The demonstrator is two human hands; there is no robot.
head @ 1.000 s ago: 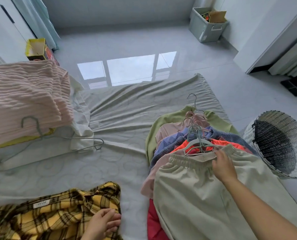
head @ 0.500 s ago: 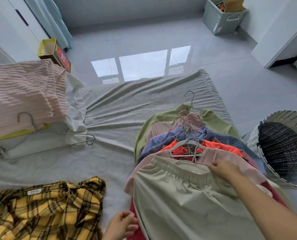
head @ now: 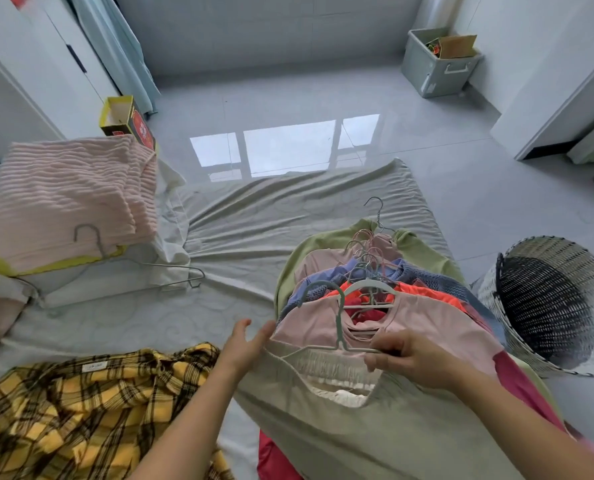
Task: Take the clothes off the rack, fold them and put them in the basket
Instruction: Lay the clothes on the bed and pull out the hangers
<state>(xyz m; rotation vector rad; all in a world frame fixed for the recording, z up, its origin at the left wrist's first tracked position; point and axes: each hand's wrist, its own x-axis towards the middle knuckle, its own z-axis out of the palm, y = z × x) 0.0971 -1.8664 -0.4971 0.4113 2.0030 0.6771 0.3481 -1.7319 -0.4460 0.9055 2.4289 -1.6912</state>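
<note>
Left hand (head: 245, 344) now reaching trousers (head: 375, 427) waistband.

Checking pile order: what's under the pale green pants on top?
Directly under the pale green pants: a pink top on a hanger, red fabric at the lower edge. Anything deeper beneath them is covered.

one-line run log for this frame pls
phase: unhanging | right hand: grips hanger with beige pants | left hand: open at waistband | basket: tipped

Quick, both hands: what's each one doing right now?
Left hand: open, fingers straight, at the edge of the pale green elastic-waist garment.
Right hand: gripping the pale plastic hanger and that garment's waistband.
</note>
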